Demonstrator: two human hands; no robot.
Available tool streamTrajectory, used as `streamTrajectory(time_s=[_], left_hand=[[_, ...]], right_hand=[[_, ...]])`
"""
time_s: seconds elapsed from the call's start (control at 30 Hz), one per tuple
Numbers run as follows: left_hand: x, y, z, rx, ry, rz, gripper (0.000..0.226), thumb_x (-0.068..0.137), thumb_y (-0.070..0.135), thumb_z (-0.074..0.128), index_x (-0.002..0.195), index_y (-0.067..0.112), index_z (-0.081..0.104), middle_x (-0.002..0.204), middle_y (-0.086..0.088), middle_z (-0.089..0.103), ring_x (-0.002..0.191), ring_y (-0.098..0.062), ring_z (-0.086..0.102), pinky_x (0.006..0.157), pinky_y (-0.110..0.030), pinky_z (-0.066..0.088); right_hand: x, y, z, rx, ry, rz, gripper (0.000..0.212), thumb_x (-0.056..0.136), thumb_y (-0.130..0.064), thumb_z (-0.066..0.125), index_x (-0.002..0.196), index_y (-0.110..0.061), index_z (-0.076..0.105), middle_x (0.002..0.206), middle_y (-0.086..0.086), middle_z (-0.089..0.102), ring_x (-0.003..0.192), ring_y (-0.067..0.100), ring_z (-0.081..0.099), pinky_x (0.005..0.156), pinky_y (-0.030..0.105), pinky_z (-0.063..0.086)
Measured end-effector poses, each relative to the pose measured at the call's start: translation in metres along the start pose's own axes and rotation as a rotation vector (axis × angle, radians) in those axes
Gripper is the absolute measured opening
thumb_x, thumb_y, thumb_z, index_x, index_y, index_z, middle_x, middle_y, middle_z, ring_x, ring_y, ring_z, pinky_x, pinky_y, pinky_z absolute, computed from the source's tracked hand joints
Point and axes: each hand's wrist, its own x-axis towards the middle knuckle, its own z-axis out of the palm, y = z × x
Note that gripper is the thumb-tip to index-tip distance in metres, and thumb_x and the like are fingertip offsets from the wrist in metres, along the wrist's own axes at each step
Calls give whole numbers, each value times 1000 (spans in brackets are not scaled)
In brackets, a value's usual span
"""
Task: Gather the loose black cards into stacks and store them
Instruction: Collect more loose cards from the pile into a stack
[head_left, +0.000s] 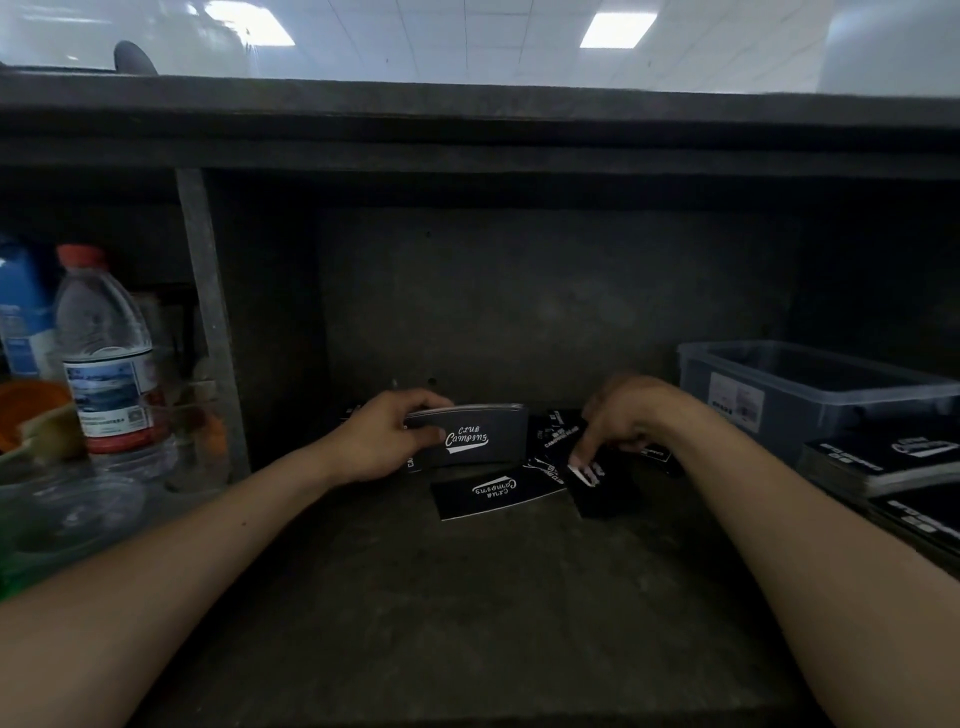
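Observation:
My left hand (384, 436) grips a stack of black cards (467, 435) printed "Club Camping" in white, held upright on its edge on the dark shelf (467, 597). My right hand (618, 421) reaches down with its fingertips touching a loose black card (605, 488) lying flat. Another loose card (493, 491) lies face up in front of the stack, its print upside down. More loose cards (553, 431) lie scattered behind, between my hands. Whether the right fingers have pinched the card is unclear.
A clear plastic bin (810, 384) stands at the right, with finished stacks of black cards (883, 462) in front of it. A water bottle with a red cap (106, 358), a blue container and an orange item crowd the left compartment behind a divider post (208, 322).

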Motion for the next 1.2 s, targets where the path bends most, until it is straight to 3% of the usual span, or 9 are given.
streamTrajectory(time_s=[0.1,0.2,0.3,0.43,0.63,0.77,0.9,1.03,1.2], left_hand=[[-2,4,1,-12,4,-9,29,93,5,66,120,17,65,118,0,70,111,-13,65,92,-12,49],[-2,7,1,-30,3,-62,30,90,10,71,119,20,65,118,-1,70,113,-17,66,98,-32,53],[-2,11,-2,-11,-27,-128,50,80,31,81,126,27,62,119,8,67,112,-10,64,98,-27,51],[-7,12,-2,24,-6,-105,63,66,46,87,122,27,63,112,11,70,102,-2,67,91,-23,54],[-7,8,-1,49,8,-1,31,89,14,73,119,20,66,117,3,71,107,-4,66,96,-21,53],[-4,4,-2,19,15,-96,30,95,8,59,115,28,68,115,4,71,109,-10,67,100,-37,53],[-4,13,-2,-97,22,-178,30,97,6,51,114,22,69,112,0,72,104,-13,67,93,-30,53],[-5,10,-1,20,8,-92,28,91,18,72,118,22,67,115,6,70,107,-7,65,98,-26,51],[-2,7,0,22,48,-89,31,94,3,60,118,21,67,117,0,70,108,-11,65,97,-24,51]], right_hand=[[2,2,-9,289,249,-115,30,73,-10,84,101,-11,72,99,6,72,89,20,68,89,35,56],[-3,1,-11,766,385,-382,26,67,-2,86,84,-15,73,86,7,75,73,14,68,80,30,59],[-9,-11,4,643,272,-630,27,64,-5,90,84,-13,73,75,0,73,65,3,67,66,18,53],[-6,-28,30,487,212,-784,38,59,-6,93,92,-7,72,86,3,75,75,8,70,72,20,56],[14,-1,8,193,372,-485,20,75,-13,84,75,-29,70,88,-5,73,91,13,69,88,28,53],[13,9,10,59,163,-284,20,79,-21,81,99,-22,75,106,-5,71,96,9,61,84,19,43],[1,2,14,-141,20,-269,70,70,-49,84,129,-18,63,129,-3,61,115,15,57,90,24,43],[0,0,12,-147,30,-354,68,65,-41,89,126,-19,66,125,-4,66,112,13,61,100,27,47],[5,4,5,-28,18,-398,51,67,-28,89,114,-20,72,103,-6,74,97,13,69,91,35,57]])
